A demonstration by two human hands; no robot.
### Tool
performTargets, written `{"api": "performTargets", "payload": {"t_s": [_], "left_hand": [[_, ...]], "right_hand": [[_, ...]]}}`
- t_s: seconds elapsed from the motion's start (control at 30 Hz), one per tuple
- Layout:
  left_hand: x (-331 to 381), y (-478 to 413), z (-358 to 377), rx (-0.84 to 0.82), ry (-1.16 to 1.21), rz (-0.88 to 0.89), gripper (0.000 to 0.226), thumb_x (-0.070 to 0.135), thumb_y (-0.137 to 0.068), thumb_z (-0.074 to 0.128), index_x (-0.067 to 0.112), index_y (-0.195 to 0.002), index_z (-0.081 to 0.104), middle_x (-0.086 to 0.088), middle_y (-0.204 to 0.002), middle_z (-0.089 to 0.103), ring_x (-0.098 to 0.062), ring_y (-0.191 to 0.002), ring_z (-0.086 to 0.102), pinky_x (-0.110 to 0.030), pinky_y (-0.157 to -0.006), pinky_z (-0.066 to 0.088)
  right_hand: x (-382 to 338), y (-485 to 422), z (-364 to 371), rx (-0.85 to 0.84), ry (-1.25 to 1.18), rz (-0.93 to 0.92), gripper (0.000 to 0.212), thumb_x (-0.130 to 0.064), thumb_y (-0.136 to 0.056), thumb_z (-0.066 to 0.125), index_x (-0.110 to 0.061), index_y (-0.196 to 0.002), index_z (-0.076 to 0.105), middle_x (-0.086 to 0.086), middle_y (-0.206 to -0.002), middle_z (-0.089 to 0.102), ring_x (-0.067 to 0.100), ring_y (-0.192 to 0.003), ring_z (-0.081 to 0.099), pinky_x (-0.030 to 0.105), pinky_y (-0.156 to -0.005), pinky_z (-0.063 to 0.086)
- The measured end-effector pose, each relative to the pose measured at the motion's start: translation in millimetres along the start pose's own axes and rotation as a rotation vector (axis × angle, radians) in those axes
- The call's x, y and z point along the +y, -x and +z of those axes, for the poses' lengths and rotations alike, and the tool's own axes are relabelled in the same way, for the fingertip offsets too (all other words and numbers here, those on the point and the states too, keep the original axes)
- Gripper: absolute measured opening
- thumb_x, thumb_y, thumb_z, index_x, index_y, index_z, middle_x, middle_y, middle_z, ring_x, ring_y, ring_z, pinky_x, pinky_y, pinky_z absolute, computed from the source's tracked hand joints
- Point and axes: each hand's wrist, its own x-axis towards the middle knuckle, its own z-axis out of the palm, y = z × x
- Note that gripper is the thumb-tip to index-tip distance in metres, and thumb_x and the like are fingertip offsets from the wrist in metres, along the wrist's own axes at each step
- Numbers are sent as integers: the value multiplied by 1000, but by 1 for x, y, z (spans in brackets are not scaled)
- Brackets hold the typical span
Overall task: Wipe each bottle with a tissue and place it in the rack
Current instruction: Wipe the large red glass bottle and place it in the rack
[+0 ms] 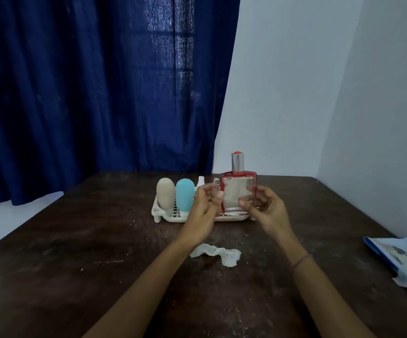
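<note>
One red bottle [237, 191] in rack [158, 211] between left hand [206, 202] and right hand [267, 209].

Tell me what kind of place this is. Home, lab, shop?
Probably a room in a home, not a lab: a worn dark wooden table in a corner of plain pale walls, a blue curtain over a window, toiletry bottles in a white rack.

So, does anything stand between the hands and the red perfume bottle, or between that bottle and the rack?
Nothing visible does. The red perfume bottle already stands at the right end of the rack, with the left hand and right hand close on either side. Whether they grip it is unclear.
</note>
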Motion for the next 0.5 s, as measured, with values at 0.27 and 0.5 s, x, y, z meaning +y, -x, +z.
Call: {"api": "performTargets", "payload": {"t_s": [0.27, 0.5], "left_hand": [[-5, 8, 16, -106, -225, -109, 53, 48, -97, 20, 32, -148, 15, 9, -158, 5, -7, -143, 7, -33, -113, 13], [-9, 7, 22, -183, -239, -184, 58, 52, -96, 20, 32, -150, 11, 9, -159, -4, -10, -144, 2, -38, -115, 11]], "right_hand": [[16, -35, -16, -85, 130, 70, 49, -8, -66, 80, -13, -108, 55, 3, -98, 69, 16, -91, 67, 33, -81, 54], [34, -49, -24, -167, 103, 132, 47, -1, -61, 80, -18, -97, 56, 4, -96, 69, 25, -94, 67, 42, -82, 55]]}}
